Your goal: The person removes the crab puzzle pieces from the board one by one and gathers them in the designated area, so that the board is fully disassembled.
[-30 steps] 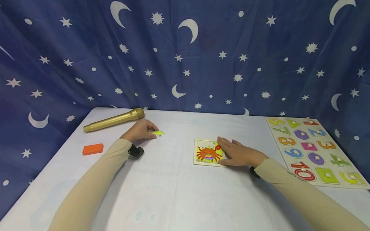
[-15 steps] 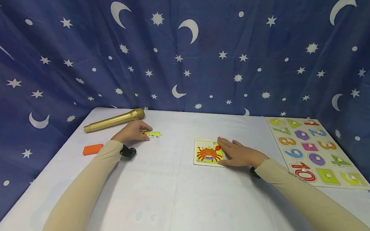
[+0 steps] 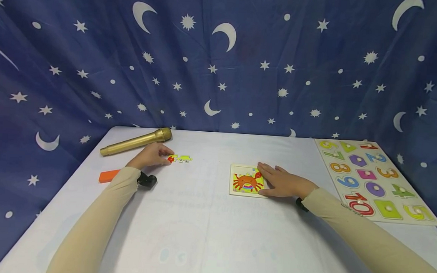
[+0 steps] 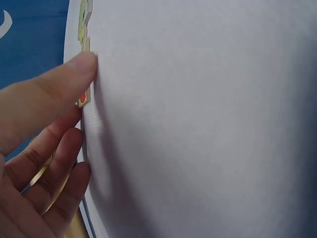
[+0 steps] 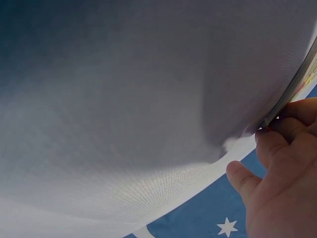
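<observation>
My left hand point(image 3: 151, 155) is at the back left of the white table, thumb and forefinger pinching a small red and yellow jigsaw piece point(image 3: 171, 159). In the left wrist view, its edge point(image 4: 84, 97) shows between the thumb and the forefinger below. A mostly yellow jigsaw piece point(image 3: 185, 158) lies just right of it. Near the middle is a square wooden frame puzzle point(image 3: 245, 183) with a red crab picture; part of its top row shows pale backing. My right hand point(image 3: 285, 182) rests with extended fingers over the puzzle's right side, hiding that edge.
A gold microphone point(image 3: 135, 142) lies at the back left, behind the left hand. An orange block point(image 3: 108, 175) sits beside the left sleeve, partly covered. On the right lies a number-and-shape peg board point(image 3: 375, 183). A blue star-patterned curtain point(image 3: 221, 90) hangs behind the table.
My left hand has moved left, off the yellow piece and onto the red and yellow one, which now shows at its fingertips. The right hand stays on the crab puzzle.
</observation>
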The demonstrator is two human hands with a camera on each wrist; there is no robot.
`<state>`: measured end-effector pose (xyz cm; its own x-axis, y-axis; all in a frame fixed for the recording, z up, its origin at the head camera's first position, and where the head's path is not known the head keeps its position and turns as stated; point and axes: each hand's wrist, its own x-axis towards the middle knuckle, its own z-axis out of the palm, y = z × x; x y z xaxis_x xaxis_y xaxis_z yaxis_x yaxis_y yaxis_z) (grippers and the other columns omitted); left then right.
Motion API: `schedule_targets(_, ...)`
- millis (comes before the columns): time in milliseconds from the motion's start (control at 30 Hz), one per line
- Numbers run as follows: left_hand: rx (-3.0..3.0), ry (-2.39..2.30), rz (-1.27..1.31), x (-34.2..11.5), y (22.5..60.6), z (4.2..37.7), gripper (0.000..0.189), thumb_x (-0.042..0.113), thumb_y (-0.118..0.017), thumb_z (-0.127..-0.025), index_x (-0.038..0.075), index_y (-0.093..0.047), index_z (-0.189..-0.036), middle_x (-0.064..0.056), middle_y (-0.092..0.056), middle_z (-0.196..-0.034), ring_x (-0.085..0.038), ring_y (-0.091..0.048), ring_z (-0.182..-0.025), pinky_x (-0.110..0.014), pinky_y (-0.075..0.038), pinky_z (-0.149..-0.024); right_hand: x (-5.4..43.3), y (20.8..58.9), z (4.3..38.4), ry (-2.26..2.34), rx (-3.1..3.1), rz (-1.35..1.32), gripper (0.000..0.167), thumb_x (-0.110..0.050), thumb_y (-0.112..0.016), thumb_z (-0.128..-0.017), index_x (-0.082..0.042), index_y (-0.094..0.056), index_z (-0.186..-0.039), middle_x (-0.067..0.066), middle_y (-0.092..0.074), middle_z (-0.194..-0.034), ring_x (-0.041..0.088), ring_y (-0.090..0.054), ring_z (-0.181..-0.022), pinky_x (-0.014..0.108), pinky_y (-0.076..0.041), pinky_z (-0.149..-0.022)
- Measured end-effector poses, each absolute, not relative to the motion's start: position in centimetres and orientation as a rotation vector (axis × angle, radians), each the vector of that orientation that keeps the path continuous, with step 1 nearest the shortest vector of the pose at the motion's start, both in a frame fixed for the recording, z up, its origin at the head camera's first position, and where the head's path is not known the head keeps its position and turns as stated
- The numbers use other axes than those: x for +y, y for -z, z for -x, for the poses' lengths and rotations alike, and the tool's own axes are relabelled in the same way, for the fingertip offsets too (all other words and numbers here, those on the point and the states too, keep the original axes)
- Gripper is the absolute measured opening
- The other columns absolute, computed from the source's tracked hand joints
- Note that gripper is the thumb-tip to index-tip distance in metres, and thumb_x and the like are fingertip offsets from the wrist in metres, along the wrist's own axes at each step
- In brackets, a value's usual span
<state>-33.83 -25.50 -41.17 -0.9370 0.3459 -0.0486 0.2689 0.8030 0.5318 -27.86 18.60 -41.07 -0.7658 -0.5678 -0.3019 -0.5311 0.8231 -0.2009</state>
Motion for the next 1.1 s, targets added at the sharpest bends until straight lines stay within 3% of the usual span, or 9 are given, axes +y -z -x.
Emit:
schedule_targets(467,2.871,-0.890,-0.617,-24.0,40.2,34.0,0.041,0.009,-0.076,-0.076,-0.003,-0.065,-0.113,-0.020,-0.065,-0.114,-0.035,-0.059,-0.105,-0.047,-0.046,-0.094,18.7,41.0,27.6,0.155,2.664,0.832,0.092,-0.059,-0.051,-0.088,-0.003,-0.014,-0.150,0.013,-0.011,-0.158,0.030,-0.014,-0.146,0.052,-0.013,-0.117)
schedule_targets(800,2.823,-0.968,-0.790,-15.1,38.8,33.3,0.041,0.014,-0.074,-0.080,0.001,-0.064,-0.118,-0.019,-0.062,-0.116,-0.034,-0.055,-0.109,-0.045,-0.045,-0.098,18.5,41.0,27.5,0.156,2.666,0.775,0.093,-0.060,-0.051,-0.087,-0.006,-0.011,-0.151,0.010,-0.009,-0.159,0.028,-0.013,-0.146,0.050,-0.011,-0.118)
schedule_targets(1100,2.752,-0.887,-0.869,-7.8,39.0,32.5,0.038,0.017,-0.073,-0.081,0.007,-0.066,-0.117,-0.011,-0.065,-0.115,-0.024,-0.057,-0.108,-0.036,-0.046,-0.096,18.9,40.9,27.6,0.147,2.722,0.810,0.095,-0.060,-0.053,-0.086,0.000,-0.015,-0.149,0.016,-0.012,-0.157,0.032,-0.016,-0.145,0.056,-0.014,-0.115)
